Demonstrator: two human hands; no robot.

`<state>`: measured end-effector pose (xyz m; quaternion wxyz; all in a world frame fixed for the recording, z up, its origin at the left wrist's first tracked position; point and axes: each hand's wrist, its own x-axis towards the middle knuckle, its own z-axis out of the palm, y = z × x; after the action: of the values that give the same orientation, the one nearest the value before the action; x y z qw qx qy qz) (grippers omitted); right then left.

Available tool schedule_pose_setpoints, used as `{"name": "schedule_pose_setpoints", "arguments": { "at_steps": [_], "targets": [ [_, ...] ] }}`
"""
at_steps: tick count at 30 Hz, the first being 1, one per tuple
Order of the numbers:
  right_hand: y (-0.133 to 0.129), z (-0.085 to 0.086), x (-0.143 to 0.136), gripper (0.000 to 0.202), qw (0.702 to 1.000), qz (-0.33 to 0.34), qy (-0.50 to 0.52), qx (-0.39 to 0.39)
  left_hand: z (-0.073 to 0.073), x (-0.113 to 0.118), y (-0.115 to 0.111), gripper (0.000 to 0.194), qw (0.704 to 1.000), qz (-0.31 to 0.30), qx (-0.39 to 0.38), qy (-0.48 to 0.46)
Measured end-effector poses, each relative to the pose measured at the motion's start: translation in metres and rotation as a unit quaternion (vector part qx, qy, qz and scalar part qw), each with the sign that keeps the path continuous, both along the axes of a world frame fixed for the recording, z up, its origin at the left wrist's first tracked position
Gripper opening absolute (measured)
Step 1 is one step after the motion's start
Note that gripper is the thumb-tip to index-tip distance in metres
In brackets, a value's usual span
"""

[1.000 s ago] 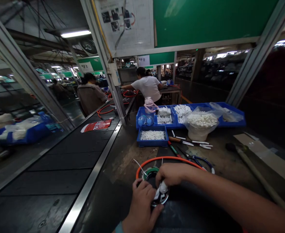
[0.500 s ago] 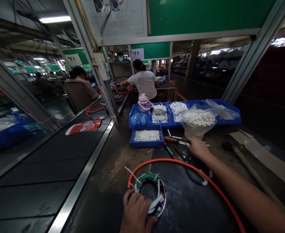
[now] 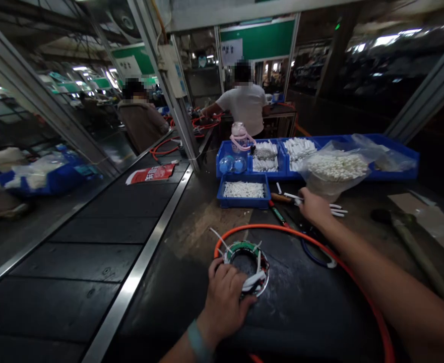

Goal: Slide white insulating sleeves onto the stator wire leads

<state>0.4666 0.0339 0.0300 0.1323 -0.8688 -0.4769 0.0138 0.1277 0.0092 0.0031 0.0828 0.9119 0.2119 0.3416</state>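
Note:
My left hand (image 3: 227,290) is wrapped round the near left side of a ring-shaped motor stator (image 3: 240,246), green on top, with white sleeved leads bunched at its right. The stator rests on the dark bench inside the curve of an orange hose (image 3: 278,227). Farther off, my right hand (image 3: 315,206) is closed at the fingertips on a white tube (image 3: 293,196). More white tubes (image 3: 338,210) show just right of that hand. Beside its fingers are a wooden tool handle (image 3: 281,198) and a red-and-green handle (image 3: 278,214). Blue-handled pliers (image 3: 316,257) lie below the wrist.
A small blue tray (image 3: 243,202) of short white pieces stands before larger blue bins (image 3: 391,174) holding tubes and bottles. A plastic bag of white tubes (image 3: 335,169) and a hammer (image 3: 410,242) are at right. A conveyor (image 3: 81,262) runs along the left. Two people sit beyond.
The view has tilted down and turned left, so everything sits higher and farther right. My left hand stays on the stator; my right hand stays among the tools, with more white tubes showing beside it.

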Motion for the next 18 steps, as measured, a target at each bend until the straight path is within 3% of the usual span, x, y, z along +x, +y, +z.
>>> {"name": "schedule_pose_setpoints", "arguments": {
  "at_steps": [3, 6, 9, 13, 18],
  "targets": [
    [-0.055, 0.003, -0.028, 0.02, 0.994, 0.071, 0.06, 0.055, -0.001, 0.0, -0.002, 0.026, 1.0, 0.002, -0.018, 0.011],
    [-0.115, 0.007, -0.068, 0.019, 0.944, 0.211, 0.199, 0.154, 0.001, 0.0, -0.004, 0.022, 0.999, 0.011, -0.037, 0.027],
    [-0.146, 0.006, -0.103, 0.016, 0.91, 0.282, 0.238, 0.189, 0.007, 0.0, -0.006, 0.024, 0.997, 0.015, -0.053, 0.052],
    [-0.135, 0.008, -0.122, 0.015, 0.898, 0.314, 0.234, 0.203, 0.011, 0.0, -0.008, 0.038, 0.994, 0.027, -0.041, 0.094],
    [-0.099, 0.034, -0.123, 0.018, 0.876, 0.396, 0.254, 0.105, 0.011, 0.002, -0.01, 0.038, 0.987, 0.055, -0.02, 0.146]
  ]
}}
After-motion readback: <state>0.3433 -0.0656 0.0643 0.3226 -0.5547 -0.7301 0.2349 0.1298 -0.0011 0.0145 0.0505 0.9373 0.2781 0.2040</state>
